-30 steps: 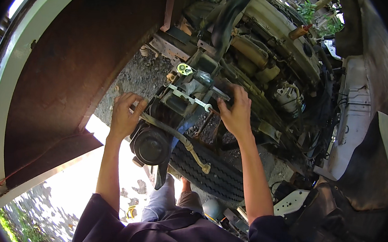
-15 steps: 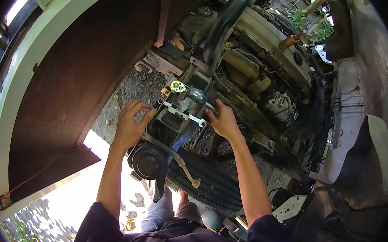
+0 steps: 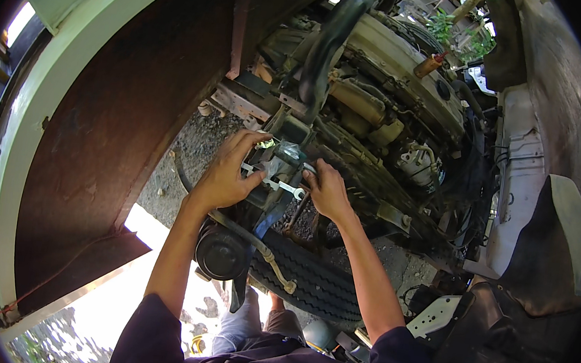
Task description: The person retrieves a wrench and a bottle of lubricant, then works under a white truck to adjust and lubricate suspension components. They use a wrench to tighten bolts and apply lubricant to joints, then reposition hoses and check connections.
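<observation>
My left hand reaches over a silver ratchet, fingers bent but apart from the thumb, partly covering the tool's head. Its thumb is beside a silver open-ended wrench lying across the dark metal frame member. My right hand is closed on the ratchet's handle. A clear crumpled plastic piece lies between the two hands. Below them are a bent tube with fitting and a round black part.
An exposed engine with hoses fills the upper right. A brown panel with a pale green rim curves along the left. A tire lies low in the middle. A grey panel with black flap is at right.
My left hand has moved up and right over the ratchet's head, now partly covering it and the wrench. My right hand has come slightly down and left.
</observation>
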Action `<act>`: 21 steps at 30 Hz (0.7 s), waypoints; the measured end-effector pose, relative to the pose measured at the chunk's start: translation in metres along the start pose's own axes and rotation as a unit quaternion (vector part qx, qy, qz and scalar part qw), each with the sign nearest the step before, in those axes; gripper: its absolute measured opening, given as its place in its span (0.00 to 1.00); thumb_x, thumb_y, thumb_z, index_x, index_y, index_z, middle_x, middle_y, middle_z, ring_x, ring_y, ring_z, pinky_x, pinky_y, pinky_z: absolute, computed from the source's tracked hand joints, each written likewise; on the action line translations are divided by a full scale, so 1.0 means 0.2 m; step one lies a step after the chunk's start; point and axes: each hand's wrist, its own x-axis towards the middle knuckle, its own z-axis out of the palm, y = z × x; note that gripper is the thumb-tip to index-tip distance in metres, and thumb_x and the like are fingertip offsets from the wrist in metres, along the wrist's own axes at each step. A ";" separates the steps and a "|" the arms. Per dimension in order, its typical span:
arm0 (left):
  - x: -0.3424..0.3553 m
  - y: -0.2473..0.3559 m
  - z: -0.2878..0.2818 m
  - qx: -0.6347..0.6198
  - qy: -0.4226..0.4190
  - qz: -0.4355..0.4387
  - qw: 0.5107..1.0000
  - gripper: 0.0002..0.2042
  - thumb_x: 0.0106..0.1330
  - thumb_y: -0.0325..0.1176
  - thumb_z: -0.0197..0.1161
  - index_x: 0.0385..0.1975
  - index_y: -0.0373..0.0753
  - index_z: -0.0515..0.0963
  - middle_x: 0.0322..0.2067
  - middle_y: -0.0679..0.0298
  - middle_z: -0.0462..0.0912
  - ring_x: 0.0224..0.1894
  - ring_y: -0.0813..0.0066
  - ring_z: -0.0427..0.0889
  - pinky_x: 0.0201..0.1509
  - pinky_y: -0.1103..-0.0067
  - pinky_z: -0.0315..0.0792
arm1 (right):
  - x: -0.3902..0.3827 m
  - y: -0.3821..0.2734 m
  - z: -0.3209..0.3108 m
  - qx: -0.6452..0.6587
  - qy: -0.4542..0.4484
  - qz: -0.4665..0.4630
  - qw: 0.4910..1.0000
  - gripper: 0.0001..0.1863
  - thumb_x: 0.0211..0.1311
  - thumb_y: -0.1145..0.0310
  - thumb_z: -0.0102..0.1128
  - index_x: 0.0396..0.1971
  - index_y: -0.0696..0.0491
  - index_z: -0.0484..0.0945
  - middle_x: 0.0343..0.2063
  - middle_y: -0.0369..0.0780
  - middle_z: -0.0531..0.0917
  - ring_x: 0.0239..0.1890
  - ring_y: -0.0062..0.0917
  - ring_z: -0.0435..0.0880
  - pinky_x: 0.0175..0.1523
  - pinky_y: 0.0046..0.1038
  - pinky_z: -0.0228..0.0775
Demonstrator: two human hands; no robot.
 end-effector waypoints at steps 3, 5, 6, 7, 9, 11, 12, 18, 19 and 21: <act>0.02 0.02 0.02 0.009 -0.015 0.025 1.000 0.34 0.51 0.25 0.68 0.64 0.40 0.71 0.60 0.55 0.73 0.65 0.54 0.69 0.70 0.65 0.63 | 0.00 0.01 0.00 0.008 -0.001 0.007 1.000 0.11 0.69 0.68 0.60 0.34 0.61 0.70 0.31 0.53 0.78 0.36 0.52 0.77 0.40 0.44 0.66; 0.05 0.03 0.04 0.012 -0.032 0.035 0.999 0.34 0.50 0.25 0.68 0.64 0.41 0.71 0.59 0.55 0.74 0.63 0.53 0.69 0.70 0.64 0.62 | 0.00 0.01 0.00 0.017 0.001 0.008 1.000 0.11 0.69 0.68 0.60 0.35 0.61 0.72 0.32 0.54 0.79 0.36 0.52 0.78 0.40 0.44 0.67; 0.07 0.03 0.04 0.022 -0.037 0.048 0.998 0.35 0.50 0.25 0.68 0.64 0.42 0.71 0.59 0.55 0.74 0.63 0.52 0.69 0.70 0.64 0.62 | 0.00 0.01 0.00 0.033 -0.002 0.015 0.999 0.10 0.69 0.68 0.59 0.36 0.61 0.72 0.33 0.54 0.79 0.37 0.52 0.78 0.41 0.44 0.68; 0.08 0.04 0.04 0.022 -0.054 0.037 0.998 0.34 0.50 0.25 0.67 0.64 0.42 0.71 0.59 0.56 0.75 0.62 0.52 0.70 0.70 0.64 0.62 | 0.00 0.01 0.00 0.048 -0.005 0.026 0.998 0.10 0.70 0.68 0.59 0.37 0.61 0.73 0.33 0.54 0.79 0.37 0.52 0.79 0.41 0.43 0.68; 0.10 0.04 0.03 0.035 -0.079 0.030 0.996 0.34 0.51 0.25 0.66 0.64 0.43 0.71 0.58 0.56 0.75 0.60 0.52 0.70 0.70 0.64 0.62 | 0.01 0.00 -0.02 0.051 -0.006 0.027 0.998 0.10 0.70 0.68 0.59 0.38 0.61 0.73 0.33 0.54 0.80 0.37 0.51 0.80 0.41 0.42 0.69; 0.11 0.04 0.03 0.033 -0.074 0.031 0.996 0.33 0.51 0.25 0.66 0.63 0.43 0.72 0.56 0.56 0.76 0.59 0.53 0.71 0.69 0.64 0.63 | 0.01 -0.01 -0.04 0.028 0.004 0.010 1.000 0.10 0.71 0.68 0.58 0.38 0.61 0.73 0.33 0.54 0.81 0.37 0.50 0.80 0.42 0.41 0.70; 0.11 0.04 0.04 0.037 -0.076 0.025 0.996 0.33 0.51 0.25 0.66 0.63 0.43 0.72 0.55 0.56 0.77 0.58 0.53 0.71 0.68 0.63 0.63 | 0.01 -0.02 -0.05 0.050 0.001 0.019 0.999 0.11 0.71 0.67 0.58 0.38 0.61 0.73 0.32 0.54 0.81 0.36 0.50 0.80 0.42 0.40 0.70; 0.10 0.05 0.04 0.043 -0.064 0.020 0.997 0.32 0.52 0.28 0.67 0.62 0.45 0.73 0.51 0.59 0.79 0.58 0.56 0.72 0.65 0.64 0.60 | 0.01 -0.02 -0.07 0.110 0.024 0.034 0.993 0.12 0.72 0.66 0.57 0.37 0.61 0.73 0.30 0.52 0.80 0.32 0.45 0.79 0.39 0.38 0.68; 0.10 0.05 0.04 0.049 -0.066 0.013 0.997 0.32 0.52 0.28 0.67 0.62 0.45 0.73 0.51 0.58 0.79 0.58 0.56 0.72 0.65 0.64 0.60 | 0.01 -0.02 -0.07 0.120 0.028 0.040 0.992 0.12 0.72 0.66 0.58 0.36 0.61 0.71 0.29 0.52 0.80 0.32 0.47 0.78 0.38 0.38 0.68; 0.10 0.05 0.04 0.061 -0.073 -0.010 0.995 0.32 0.52 0.28 0.67 0.62 0.46 0.73 0.51 0.58 0.78 0.57 0.56 0.72 0.64 0.65 0.60 | 0.00 0.00 -0.08 0.142 0.033 0.055 0.988 0.13 0.73 0.65 0.58 0.35 0.61 0.71 0.28 0.52 0.78 0.30 0.46 0.75 0.37 0.38 0.67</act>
